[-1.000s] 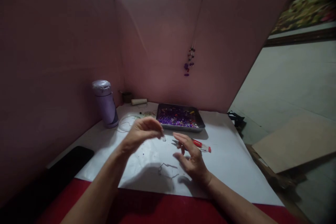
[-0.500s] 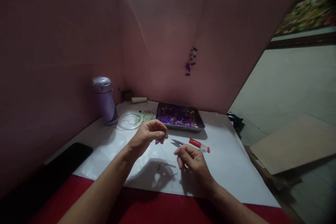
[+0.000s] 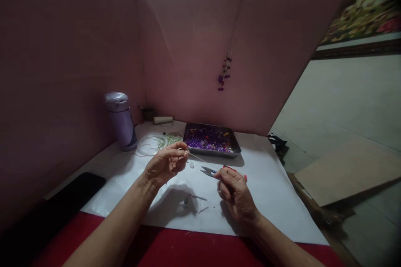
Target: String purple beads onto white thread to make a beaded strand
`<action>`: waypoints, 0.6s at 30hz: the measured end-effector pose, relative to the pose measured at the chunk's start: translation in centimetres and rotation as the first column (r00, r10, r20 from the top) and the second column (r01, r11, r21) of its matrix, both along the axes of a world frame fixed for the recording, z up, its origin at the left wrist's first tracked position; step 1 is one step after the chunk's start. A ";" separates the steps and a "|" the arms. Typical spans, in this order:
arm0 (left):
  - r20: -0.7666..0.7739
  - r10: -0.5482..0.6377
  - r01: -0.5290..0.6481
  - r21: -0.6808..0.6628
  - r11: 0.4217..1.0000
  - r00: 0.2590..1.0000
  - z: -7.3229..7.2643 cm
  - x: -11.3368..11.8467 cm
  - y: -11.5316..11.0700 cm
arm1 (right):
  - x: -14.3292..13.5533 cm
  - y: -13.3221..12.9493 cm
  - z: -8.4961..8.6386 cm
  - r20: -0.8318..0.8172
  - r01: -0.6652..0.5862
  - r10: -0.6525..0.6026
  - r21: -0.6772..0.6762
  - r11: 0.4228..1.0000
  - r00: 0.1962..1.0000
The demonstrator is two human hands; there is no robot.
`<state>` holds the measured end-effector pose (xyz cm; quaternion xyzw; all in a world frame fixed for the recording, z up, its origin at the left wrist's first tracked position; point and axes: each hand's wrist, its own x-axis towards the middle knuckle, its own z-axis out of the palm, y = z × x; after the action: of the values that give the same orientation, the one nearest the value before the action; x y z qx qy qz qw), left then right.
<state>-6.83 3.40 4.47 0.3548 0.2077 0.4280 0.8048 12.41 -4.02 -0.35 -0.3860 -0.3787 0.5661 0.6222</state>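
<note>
My left hand (image 3: 169, 162) is closed, its thumb and fingertips pinching one end of a thin pale thread (image 3: 196, 157). The thread runs taut to my right hand (image 3: 235, 192), whose thumb and forefinger are pressed together on it. Small dark-bladed snips (image 3: 208, 171) point left from beside the right fingertips; whether they are held or lie on the paper behind is hard to tell. A red lighter (image 3: 230, 167) lies partly hidden behind the right hand. Small clear beads (image 3: 191, 165) rest on the white paper between the hands.
Behind the hands is a dark tray (image 3: 216, 153) of purple beads. A purple bottle (image 3: 122, 127), a clear ring-shaped spool (image 3: 139, 147) and green strands (image 3: 167, 139) stand or lie to the left. A black phone-like object (image 3: 84, 185) is at the left edge. Strung beads (image 3: 224, 76) hang at the back.
My hands have moved apart, with the thread now stretched between them. My right fingers have closed near the snips and cover more of the lighter. The view has shifted slightly.
</note>
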 end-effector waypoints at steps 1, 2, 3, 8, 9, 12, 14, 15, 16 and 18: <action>0.007 0.002 -0.002 -0.001 1.000 1.000 0.0 0.0 0.0 | 0.1 0.0 0.0 0.002 0.011 -0.011 0.003 1.000 1.000; 0.015 0.005 -0.005 0.000 1.000 1.000 0.1 0.0 -0.1 | 0.1 0.1 -0.1 0.007 0.022 -0.022 0.008 1.000 1.000; 0.025 0.007 -0.007 0.003 1.000 1.000 0.1 -0.1 -0.1 | 0.2 0.2 -0.1 0.016 0.033 -0.033 0.015 0.999 0.999; 0.041 0.053 -0.055 0.037 0.998 0.998 0.6 -0.5 -0.1 | 0.3 0.5 -0.3 0.080 0.096 -0.099 0.041 0.995 0.992; 0.004 0.080 -0.080 0.055 0.995 0.997 0.7 -0.7 0.0 | 0.3 0.5 -0.2 0.106 0.110 -0.114 0.048 0.993 0.988; -0.222 0.253 -0.217 0.175 0.960 0.942 0.8 -0.8 0.5 | -0.1 0.2 -0.1 0.244 0.113 -0.129 0.075 0.991 0.961; -0.369 0.429 -0.312 0.336 0.889 0.825 0.6 -0.2 0.5 | -0.4 0.0 -0.1 0.344 0.068 -0.099 0.101 0.993 0.934; -0.402 0.457 -0.301 0.394 0.869 0.793 0.5 0.2 0.3 | -0.5 -0.1 -0.1 0.387 0.026 -0.066 0.108 0.994 0.920; -0.443 0.392 -0.203 0.414 0.887 0.806 0.4 0.7 0.0 | -0.5 -0.1 -0.2 0.403 0.003 -0.053 0.124 0.992 0.914; -0.548 0.126 0.106 0.372 0.922 0.827 0.2 1.8 -1.0 | -0.3 0.0 -0.3 0.422 0.000 -0.070 0.165 0.986 0.904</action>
<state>-5.04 2.44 4.70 0.6155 0.3485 0.3410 0.6192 12.07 -4.05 -0.67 -0.4556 -0.5431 0.4243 0.5635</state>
